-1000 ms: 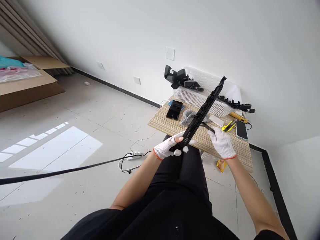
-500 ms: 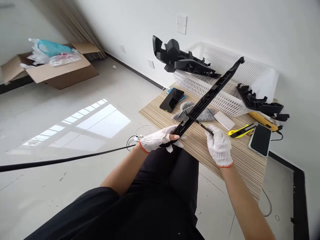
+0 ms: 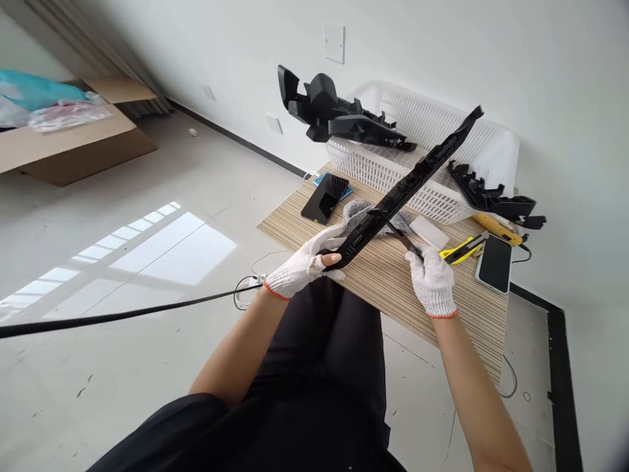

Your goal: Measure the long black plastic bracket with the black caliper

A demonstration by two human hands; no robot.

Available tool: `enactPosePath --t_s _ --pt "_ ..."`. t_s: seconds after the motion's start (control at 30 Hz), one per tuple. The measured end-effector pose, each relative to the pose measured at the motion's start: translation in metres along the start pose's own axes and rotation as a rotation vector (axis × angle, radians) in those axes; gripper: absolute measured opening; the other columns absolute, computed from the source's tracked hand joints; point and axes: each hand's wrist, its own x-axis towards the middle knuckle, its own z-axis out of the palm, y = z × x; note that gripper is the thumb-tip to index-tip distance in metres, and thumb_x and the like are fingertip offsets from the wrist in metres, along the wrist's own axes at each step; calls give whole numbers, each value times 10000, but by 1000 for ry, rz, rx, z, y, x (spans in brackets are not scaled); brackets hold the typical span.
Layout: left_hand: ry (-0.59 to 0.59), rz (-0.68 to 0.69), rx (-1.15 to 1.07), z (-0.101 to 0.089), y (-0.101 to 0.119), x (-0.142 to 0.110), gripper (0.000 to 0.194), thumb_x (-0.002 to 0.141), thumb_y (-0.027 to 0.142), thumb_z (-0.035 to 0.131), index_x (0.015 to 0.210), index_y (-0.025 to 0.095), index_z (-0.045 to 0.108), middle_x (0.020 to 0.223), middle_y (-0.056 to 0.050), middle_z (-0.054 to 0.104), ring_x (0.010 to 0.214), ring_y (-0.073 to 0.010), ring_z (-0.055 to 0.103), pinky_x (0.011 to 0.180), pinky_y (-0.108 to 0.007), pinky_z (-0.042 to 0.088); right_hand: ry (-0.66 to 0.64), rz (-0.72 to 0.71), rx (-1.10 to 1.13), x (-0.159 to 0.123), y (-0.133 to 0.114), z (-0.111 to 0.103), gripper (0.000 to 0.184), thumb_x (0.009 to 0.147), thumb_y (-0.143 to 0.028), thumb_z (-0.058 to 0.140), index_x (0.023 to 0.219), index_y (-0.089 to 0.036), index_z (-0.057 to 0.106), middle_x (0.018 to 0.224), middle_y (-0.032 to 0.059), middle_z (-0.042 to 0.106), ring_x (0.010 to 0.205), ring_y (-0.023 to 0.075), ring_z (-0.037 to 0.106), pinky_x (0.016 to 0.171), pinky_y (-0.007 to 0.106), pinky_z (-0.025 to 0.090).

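My left hand (image 3: pixel 314 263), in a white knit glove with the thumb tip bare, grips the lower end of a long black plastic trim strip (image 3: pixel 407 190). The strip slants up and away to the right, over the table and in front of the basket. In my right hand (image 3: pixel 432 278), also gloved, is a slim dark tool (image 3: pixel 403 240); its exact kind cannot be made out. The tool's far end meets the strip near its middle. Behind the strip lies a grey cloth (image 3: pixel 356 213), partly hidden by it.
On the striped table (image 3: pixel 373 282) are a black phone (image 3: pixel 325 198), a white block (image 3: pixel 429 231), a yellow utility knife (image 3: pixel 462 251), a pale-cased phone (image 3: pixel 494 263) and a yellow power tool (image 3: pixel 497 229). A white basket (image 3: pixel 496 147) holds black plastic parts (image 3: pixel 322 108). A cardboard box (image 3: pixel 93 147) stands left.
The view has shifted, so the surroundings sit further left. The strip has turned slightly in my left hand, and the fingers have moved around its lower end. The tool still touches the strip.
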Motion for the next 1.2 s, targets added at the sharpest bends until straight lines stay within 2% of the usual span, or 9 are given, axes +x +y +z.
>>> enactPosePath --t_s 0.1,0.2,0.37,0.5,0.63,0.77,0.97,1.1,1.2 --pt "-12 -15 8 -5 -5 14 890 811 381 888 1597 300 479 1616 -158 515 1536 -426 438 826 -359 716 -13 11 -100 0 0 -5 483 1109 -514 398 1129 -164 732 974 122 800 832 210 739 750 286 535" --pt "-51 -19 -12 -9 -8 24 897 797 364 908 1584 281 486 1590 -174 524 1507 -423 470 865 -422 715 48 46 -200 -5 -9 -13 500 1106 -531 401 1110 -158 734 926 130 786 778 205 716 704 284 508" --pt "-129 -81 -112 -15 -12 28 906 801 369 920 1582 294 467 1540 -157 557 1351 -378 625 998 -532 663 79 139 -307 -21 -39 -25 521 1102 -566 398 1060 -180 745 872 107 780 717 199 698 643 284 472" --pt "-140 -123 -199 -18 -13 28 874 855 453 874 1591 290 432 1531 -161 550 1421 -376 567 1069 -576 616 37 283 -320 -29 -61 -35 587 1089 -624 370 1064 -182 755 858 108 778 670 212 684 584 308 438" --pt "-173 -140 -245 -19 -12 29 875 898 574 800 1602 259 387 1576 -192 518 1504 -397 477 1065 -577 612 -50 445 -325 -34 -84 -46 650 1070 -682 344 1129 -183 756 828 112 764 643 237 671 557 343 412" --pt "-189 -155 -279 -23 -12 31 880 858 604 829 1564 267 425 1584 -189 500 1520 -401 450 1044 -544 629 -91 501 -316 -37 -105 -46 612 1080 -663 332 1125 -207 738 840 91 759 651 230 665 584 349 434" --pt "-140 -206 -319 -27 -12 36 754 849 536 859 1477 304 512 1282 -96 609 1480 -336 463 1016 -534 648 -63 486 -425 -30 -121 -46 629 1086 -662 285 1046 -218 730 781 72 721 607 206 626 550 342 388" --pt "-137 -209 -308 -29 -9 34 697 829 529 878 1415 297 581 1140 -46 587 1315 -251 556 1051 -499 636 -170 522 -478 -22 -127 -58 681 1082 -673 204 1022 -231 718 774 69 703 571 202 595 509 345 340" --pt "-120 -214 -293 -28 -7 33 633 837 517 873 1365 278 618 1043 -16 549 1114 -177 587 1041 -466 646 -271 543 -443 -15 -130 -64 587 1093 -611 246 1073 -245 703 817 55 722 575 196 594 503 332 330"
